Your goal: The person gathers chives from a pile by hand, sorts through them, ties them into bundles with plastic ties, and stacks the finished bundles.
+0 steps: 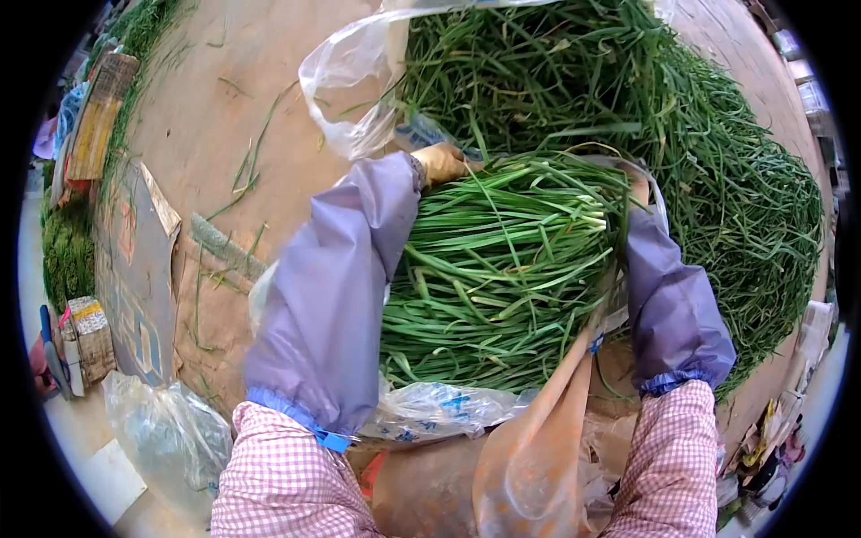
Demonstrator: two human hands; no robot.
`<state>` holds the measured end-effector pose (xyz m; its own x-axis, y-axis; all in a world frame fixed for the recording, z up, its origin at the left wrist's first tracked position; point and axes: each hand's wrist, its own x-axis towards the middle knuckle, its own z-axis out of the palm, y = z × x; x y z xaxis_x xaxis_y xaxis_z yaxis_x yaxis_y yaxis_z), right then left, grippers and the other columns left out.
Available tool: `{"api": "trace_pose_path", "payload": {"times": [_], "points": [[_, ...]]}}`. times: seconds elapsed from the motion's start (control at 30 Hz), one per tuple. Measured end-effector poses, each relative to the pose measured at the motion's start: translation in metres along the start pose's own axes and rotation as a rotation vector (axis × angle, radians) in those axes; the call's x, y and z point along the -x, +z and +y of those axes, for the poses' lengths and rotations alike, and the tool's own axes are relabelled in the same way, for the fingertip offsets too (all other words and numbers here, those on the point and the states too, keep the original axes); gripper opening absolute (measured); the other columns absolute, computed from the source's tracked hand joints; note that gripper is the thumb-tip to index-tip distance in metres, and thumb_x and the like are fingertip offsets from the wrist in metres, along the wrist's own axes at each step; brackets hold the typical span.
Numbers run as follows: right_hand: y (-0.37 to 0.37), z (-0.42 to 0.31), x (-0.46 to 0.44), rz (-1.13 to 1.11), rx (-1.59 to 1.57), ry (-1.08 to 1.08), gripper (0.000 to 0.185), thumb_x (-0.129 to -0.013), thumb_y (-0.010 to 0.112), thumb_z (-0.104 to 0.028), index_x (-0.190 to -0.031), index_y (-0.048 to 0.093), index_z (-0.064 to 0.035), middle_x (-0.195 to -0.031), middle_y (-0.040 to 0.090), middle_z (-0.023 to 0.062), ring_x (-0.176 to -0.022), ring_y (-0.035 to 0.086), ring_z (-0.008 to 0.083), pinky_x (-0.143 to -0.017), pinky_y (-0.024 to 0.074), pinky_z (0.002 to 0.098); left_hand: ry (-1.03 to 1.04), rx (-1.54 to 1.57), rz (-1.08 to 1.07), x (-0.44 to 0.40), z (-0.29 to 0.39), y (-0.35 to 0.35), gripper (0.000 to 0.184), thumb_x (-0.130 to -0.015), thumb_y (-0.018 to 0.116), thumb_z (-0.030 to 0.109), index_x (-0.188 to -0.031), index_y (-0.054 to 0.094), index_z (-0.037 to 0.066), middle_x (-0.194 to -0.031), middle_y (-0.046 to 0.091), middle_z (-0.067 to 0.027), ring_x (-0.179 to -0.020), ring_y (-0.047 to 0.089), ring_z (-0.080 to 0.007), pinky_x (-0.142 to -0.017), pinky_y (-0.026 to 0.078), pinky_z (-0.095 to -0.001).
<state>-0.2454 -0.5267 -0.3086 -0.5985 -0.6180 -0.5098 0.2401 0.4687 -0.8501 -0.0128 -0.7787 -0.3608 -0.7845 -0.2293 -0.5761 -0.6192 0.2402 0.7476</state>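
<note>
A thick bunch of long green leaves (502, 260), like garlic chives, lies in front of me with pale cut ends toward the right. Printed clear plastic bag film (439, 411) shows under its near edge. At the bunch's far left corner is my left hand (439, 164), fingers curled in at bluish bag plastic (421, 134). My right hand (639, 190) is at the far right corner, beside a strip of plastic; its fingers are mostly hidden by leaves. Purple sleeve covers reach both wrists.
A large heap of loose green leaves (735, 215) spreads behind and to the right. Clear plastic (354, 81) lies at its left edge. A crumpled clear bag (170, 435), cardboard (134, 278) and a wooden block (103, 117) are on the left. Orange-tinted plastic (529, 448) hangs near me.
</note>
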Motion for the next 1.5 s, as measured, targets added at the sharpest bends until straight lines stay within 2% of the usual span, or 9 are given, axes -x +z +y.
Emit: {"api": "trace_pose_path", "payload": {"times": [0.13,0.3,0.37,0.53,0.7,0.93,1.07,1.27,1.5], "points": [[-0.010,0.024,-0.010,0.006,0.023,0.048,0.032,-0.088,0.066,-0.012,-0.117,0.060,-0.0011,-0.103,0.066,0.0088,-0.086,0.063,0.0163,-0.073,0.0520,0.0275,0.024,-0.126,0.161,-0.022,-0.009,0.010,0.050,-0.081,0.068,0.048,-0.101,0.071,0.003,-0.090,0.070,-0.0169,-0.083,0.064,-0.0248,-0.079,0.049,-0.0343],[-0.024,0.030,0.014,-0.041,-0.009,0.092,0.035,-0.088,0.066,-0.012,-0.121,0.059,-0.0017,-0.107,0.066,0.0089,-0.088,0.063,0.0159,-0.074,0.0525,0.0266,0.008,0.016,0.107,-0.017,-0.017,0.003,0.033,-0.089,0.066,0.026,-0.110,0.066,0.000,-0.098,0.069,-0.0110,-0.090,0.062,-0.0178,-0.083,0.048,-0.0290],[-0.031,0.024,0.027,-0.042,-0.041,0.078,0.036,-0.089,0.066,-0.012,-0.123,0.058,-0.0020,-0.109,0.066,0.0089,-0.089,0.063,0.0158,-0.075,0.0526,0.0262,-0.013,-0.121,0.164,0.001,0.002,-0.005,0.044,-0.083,0.069,0.038,-0.109,0.067,0.003,-0.100,0.069,-0.0141,-0.091,0.064,-0.0225,-0.084,0.049,-0.0323],[-0.037,0.024,0.059,0.050,0.092,-0.234,0.031,-0.093,0.060,-0.011,-0.121,0.058,0.0016,-0.104,0.066,0.0080,-0.091,0.061,0.0133,-0.081,0.0500,0.0252,-0.027,0.340,0.139,0.041,0.019,-0.044,0.026,-0.087,0.063,0.022,-0.109,0.068,0.007,-0.100,0.069,-0.0061,-0.087,0.063,-0.0151,-0.078,0.050,-0.0266],[-0.009,0.009,0.103,0.346,0.268,-0.553,0.022,-0.094,0.059,-0.016,-0.110,0.064,-0.0014,-0.098,0.066,0.0036,-0.087,0.059,0.0117,-0.080,0.0481,0.0254,0.172,0.062,0.434,0.095,0.089,-0.032,0.031,-0.090,0.062,0.020,-0.116,0.063,0.002,-0.100,0.069,-0.0093,-0.092,0.064,-0.0162,-0.082,0.051,-0.0279],[0.027,0.073,0.082,0.184,0.118,-0.245,0.056,-0.095,0.049,-0.045,-0.130,0.053,-0.0022,-0.126,0.057,0.0191,-0.116,0.053,0.0320,-0.101,0.0370,0.0337,0.089,-0.130,0.185,0.076,0.081,0.032,0.098,-0.075,0.062,0.069,-0.142,0.035,0.003,-0.134,0.050,-0.0239,-0.125,0.048,-0.0315,-0.106,0.035,-0.0366],[0.023,0.080,0.086,0.151,0.083,-0.265,0.051,-0.095,0.051,-0.041,-0.127,0.054,-0.0008,-0.121,0.060,0.0173,-0.112,0.055,0.0272,-0.098,0.0382,0.0324,0.167,-0.085,0.158,0.118,0.106,0.050,0.093,-0.068,0.077,0.055,-0.137,0.042,0.002,-0.126,0.056,-0.0214,-0.116,0.055,-0.0302,-0.099,0.043,-0.0358],[0.006,0.066,0.123,0.234,-0.127,-0.163,0.042,-0.094,0.057,-0.029,-0.125,0.055,0.0002,-0.115,0.063,0.0109,-0.107,0.055,0.0188,-0.096,0.0401,0.0288,0.395,-0.716,0.408,0.147,0.128,0.076,0.092,-0.062,0.080,0.052,-0.130,0.046,-0.001,-0.122,0.054,-0.0220,-0.118,0.050,-0.0375,-0.102,0.039,-0.0427],[0.016,0.058,0.192,0.460,-0.116,-0.403,0.025,-0.092,0.059,-0.013,-0.114,0.061,-0.0004,-0.106,0.065,0.0082,-0.095,0.060,0.0181,-0.087,0.0463,0.0285,0.213,-0.547,0.110,0.116,0.138,0.051,0.109,-0.054,0.085,0.054,-0.137,0.038,0.000,-0.122,0.052,-0.0241,-0.114,0.051,-0.0408,-0.097,0.044,-0.0432]]}}
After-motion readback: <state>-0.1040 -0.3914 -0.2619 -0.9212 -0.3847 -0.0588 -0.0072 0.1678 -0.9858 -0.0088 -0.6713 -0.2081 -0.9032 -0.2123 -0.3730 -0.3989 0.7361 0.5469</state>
